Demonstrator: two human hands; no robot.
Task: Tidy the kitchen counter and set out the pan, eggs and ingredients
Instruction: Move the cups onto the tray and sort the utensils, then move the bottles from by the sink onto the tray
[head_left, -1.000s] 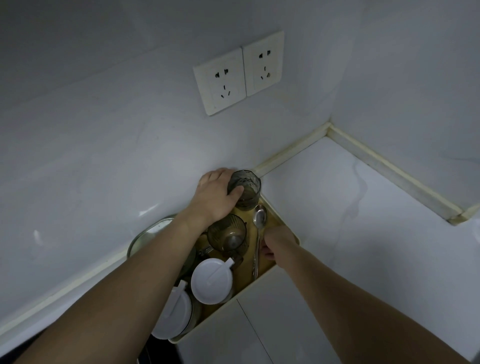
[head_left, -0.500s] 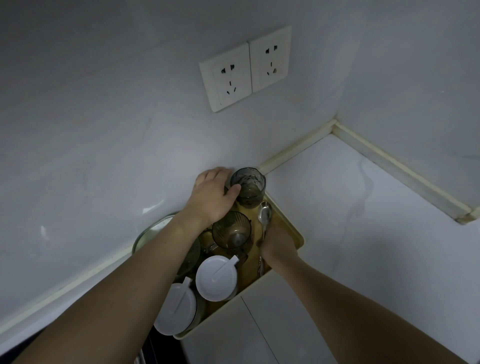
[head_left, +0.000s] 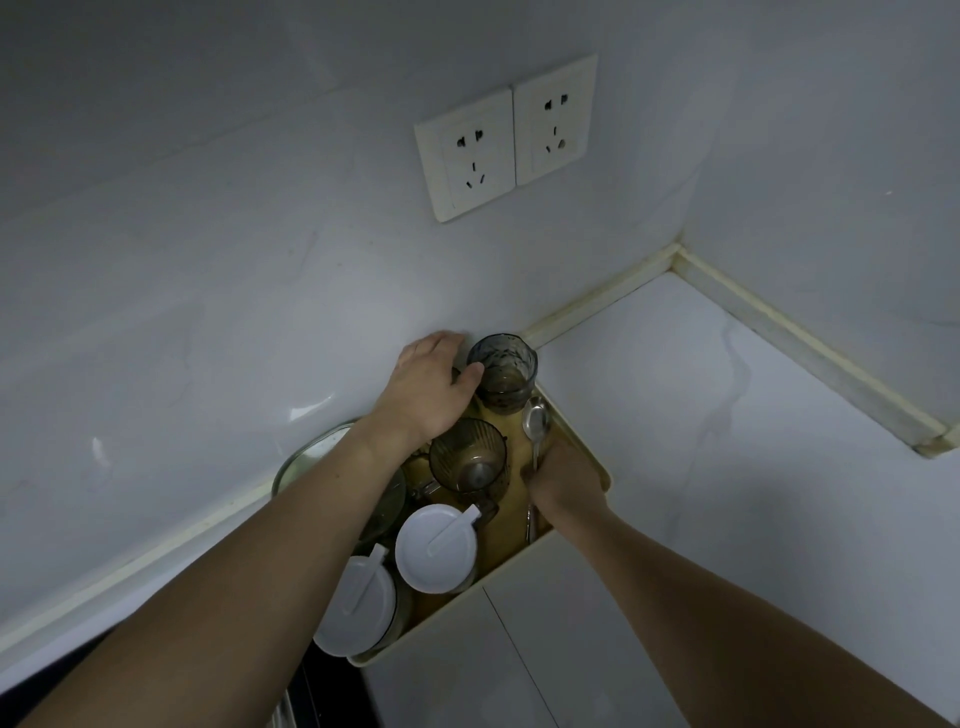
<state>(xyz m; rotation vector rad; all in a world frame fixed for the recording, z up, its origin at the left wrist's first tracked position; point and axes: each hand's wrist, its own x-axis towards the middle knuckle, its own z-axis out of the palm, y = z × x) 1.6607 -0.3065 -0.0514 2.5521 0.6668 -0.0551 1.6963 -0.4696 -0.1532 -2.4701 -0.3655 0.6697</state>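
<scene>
The two smoky ribbed glass tumblers (head_left: 502, 371) look glossy and see-through. A polished metal spoon (head_left: 536, 423) gleams (its handle partly hidden). The round white plastic lids (head_left: 436, 546) are smooth and matt, the pale yellow plastic tray (head_left: 452, 608) dull, the white marbled counter (head_left: 727, 441) faintly glossy.

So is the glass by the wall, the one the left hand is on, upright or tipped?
Upright. The dark glass stands at the far end of the tray, its open rim facing up, with the left hand against its side.
</scene>
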